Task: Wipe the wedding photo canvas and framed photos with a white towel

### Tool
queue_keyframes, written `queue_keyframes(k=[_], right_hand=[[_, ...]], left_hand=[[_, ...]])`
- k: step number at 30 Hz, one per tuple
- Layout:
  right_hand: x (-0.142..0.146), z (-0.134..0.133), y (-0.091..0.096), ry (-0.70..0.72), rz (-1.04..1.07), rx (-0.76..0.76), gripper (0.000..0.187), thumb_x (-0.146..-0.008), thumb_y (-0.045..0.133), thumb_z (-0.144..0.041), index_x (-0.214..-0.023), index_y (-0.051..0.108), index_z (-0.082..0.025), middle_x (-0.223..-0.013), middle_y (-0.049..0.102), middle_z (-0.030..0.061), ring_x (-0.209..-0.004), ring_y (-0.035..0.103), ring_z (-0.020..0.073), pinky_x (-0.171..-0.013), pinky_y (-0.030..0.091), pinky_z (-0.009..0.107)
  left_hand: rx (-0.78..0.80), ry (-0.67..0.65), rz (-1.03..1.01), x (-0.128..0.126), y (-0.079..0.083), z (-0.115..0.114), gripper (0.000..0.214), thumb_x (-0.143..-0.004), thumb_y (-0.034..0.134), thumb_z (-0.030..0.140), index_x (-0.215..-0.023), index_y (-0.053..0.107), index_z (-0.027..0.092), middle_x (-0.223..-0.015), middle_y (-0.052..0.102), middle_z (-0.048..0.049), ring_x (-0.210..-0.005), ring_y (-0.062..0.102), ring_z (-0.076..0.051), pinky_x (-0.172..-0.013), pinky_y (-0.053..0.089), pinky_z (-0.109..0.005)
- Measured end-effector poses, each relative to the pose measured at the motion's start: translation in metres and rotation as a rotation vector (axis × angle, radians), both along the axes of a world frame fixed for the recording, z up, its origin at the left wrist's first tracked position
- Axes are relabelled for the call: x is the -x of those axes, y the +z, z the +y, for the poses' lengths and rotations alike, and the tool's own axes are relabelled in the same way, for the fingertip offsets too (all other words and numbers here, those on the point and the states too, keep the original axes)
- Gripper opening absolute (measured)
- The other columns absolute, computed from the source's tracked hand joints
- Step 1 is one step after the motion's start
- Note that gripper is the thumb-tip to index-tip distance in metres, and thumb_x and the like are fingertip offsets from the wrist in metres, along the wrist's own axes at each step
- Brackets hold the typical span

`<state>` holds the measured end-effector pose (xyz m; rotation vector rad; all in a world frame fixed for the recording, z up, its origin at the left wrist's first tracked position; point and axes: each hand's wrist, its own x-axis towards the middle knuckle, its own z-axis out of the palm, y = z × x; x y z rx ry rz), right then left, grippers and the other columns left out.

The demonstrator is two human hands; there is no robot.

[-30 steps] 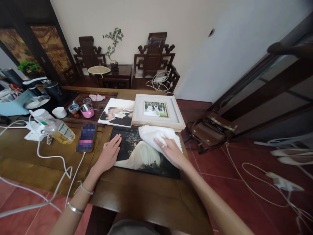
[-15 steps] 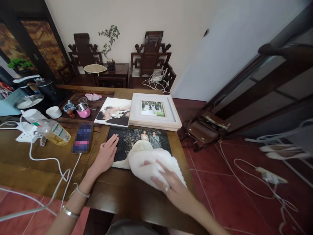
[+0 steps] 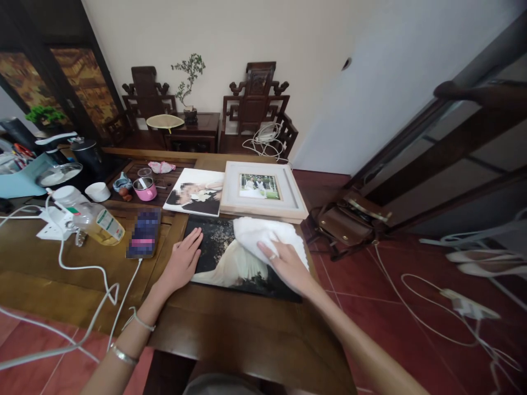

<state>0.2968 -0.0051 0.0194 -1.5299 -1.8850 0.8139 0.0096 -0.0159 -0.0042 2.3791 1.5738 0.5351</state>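
Observation:
A dark wedding photo panel [image 3: 247, 269] lies flat on the wooden table [image 3: 197, 323] in front of me. My left hand [image 3: 186, 260] rests with its fingers stretched out over the panel's left edge. On the upper right part of the panel, my right hand [image 3: 284, 263] presses a white towel [image 3: 255, 233], its fingertips partly sunk in the folds. The towel covers the couple's upper bodies in the picture; the pale gown's skirt shows below it. Just beyond the panel lie a white-framed photo [image 3: 263, 189] and a smaller photo panel [image 3: 195, 192].
To the left are a phone [image 3: 143, 233] on a charging cable, a bottle of yellow liquid [image 3: 93, 219], a power strip [image 3: 53, 225], a white cup [image 3: 97, 191] and a pink cup [image 3: 145, 189]. A brown bag [image 3: 348, 219] sits beyond the table's right edge.
My right hand has moved the towel up and away across the panel, uncovering the gown and lower right part and covering the couple. My left hand stays at the left edge.

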Motion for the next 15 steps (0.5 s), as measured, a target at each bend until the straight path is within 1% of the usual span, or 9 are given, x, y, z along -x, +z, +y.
queue_keyframes(k=[3,5,7,8,9,11,14,15], right_hand=[[0.004,-0.046,0.002,0.071,-0.051,0.058,0.051,-0.087,0.042,-0.061,-0.103,0.071,-0.022,-0.129,0.062,0.013,-0.131,0.043,0.0362,-0.103,0.038,0.051],[0.008,-0.073,0.008,0.17,-0.068,0.076,0.044,-0.089,0.043,-0.055,-0.102,0.071,-0.023,-0.135,0.058,0.0108,-0.133,0.041,0.0342,-0.104,0.039,0.051],[0.012,-0.088,0.014,0.29,-0.057,0.068,0.037,-0.092,0.043,-0.048,-0.098,0.072,-0.026,-0.135,0.058,0.0079,-0.132,0.044,0.0312,-0.108,0.036,0.05],[0.014,-0.09,0.017,0.34,-0.042,0.06,0.035,-0.093,0.042,-0.044,-0.097,0.071,-0.026,-0.133,0.059,0.0066,-0.131,0.046,0.0298,-0.11,0.034,0.049],[0.015,-0.089,0.018,0.369,-0.027,0.053,0.034,-0.094,0.042,-0.042,-0.097,0.071,-0.026,-0.131,0.061,0.0056,-0.13,0.047,0.0288,-0.112,0.032,0.049],[0.017,-0.073,0.016,0.355,-0.004,0.045,0.035,-0.094,0.041,-0.043,-0.101,0.071,-0.025,-0.126,0.065,0.005,-0.131,0.046,0.0287,-0.113,0.028,0.05],[0.022,-0.031,0.007,0.222,0.018,0.036,0.046,-0.091,0.042,-0.055,-0.105,0.071,-0.021,-0.125,0.065,0.0092,-0.136,0.039,0.0327,-0.111,0.031,0.052],[0.025,-0.016,0.004,0.171,0.036,0.026,0.05,-0.089,0.043,-0.058,-0.106,0.071,-0.02,-0.125,0.065,0.0105,-0.136,0.038,0.0339,-0.11,0.032,0.052]], left_hand=[[-0.017,-0.003,0.004,-0.001,0.0,0.0,0.047,-0.098,0.028,0.021,-0.146,0.032,0.021,-0.153,0.033,-0.0144,-0.144,0.027,-0.021,-0.106,0.033,-0.045],[-0.019,-0.007,0.016,-0.001,0.0,0.0,0.048,-0.099,0.027,0.021,-0.146,0.031,0.02,-0.153,0.033,-0.0149,-0.144,0.027,-0.022,-0.106,0.033,-0.045],[-0.016,-0.015,0.031,-0.001,0.0,-0.001,0.048,-0.099,0.026,0.021,-0.147,0.031,0.02,-0.154,0.032,-0.0152,-0.144,0.026,-0.022,-0.106,0.033,-0.045],[-0.015,-0.018,0.039,-0.001,0.0,-0.001,0.048,-0.099,0.025,0.021,-0.147,0.03,0.02,-0.154,0.031,-0.0153,-0.144,0.025,-0.022,-0.106,0.033,-0.045],[-0.014,-0.02,0.044,-0.001,0.0,-0.001,0.048,-0.099,0.025,0.021,-0.147,0.03,0.019,-0.154,0.031,-0.0153,-0.144,0.025,-0.022,-0.106,0.033,-0.045],[-0.016,-0.02,0.048,-0.001,-0.001,0.0,0.048,-0.099,0.025,0.022,-0.147,0.03,0.019,-0.154,0.031,-0.0151,-0.144,0.025,-0.022,-0.105,0.033,-0.045],[-0.019,-0.022,0.039,0.0,-0.002,0.0,0.048,-0.099,0.025,0.023,-0.147,0.03,0.02,-0.154,0.031,-0.015,-0.144,0.025,-0.023,-0.105,0.033,-0.044],[-0.018,-0.022,0.035,0.0,-0.002,0.0,0.048,-0.099,0.024,0.023,-0.147,0.031,0.02,-0.154,0.032,-0.015,-0.144,0.025,-0.023,-0.105,0.033,-0.044]])
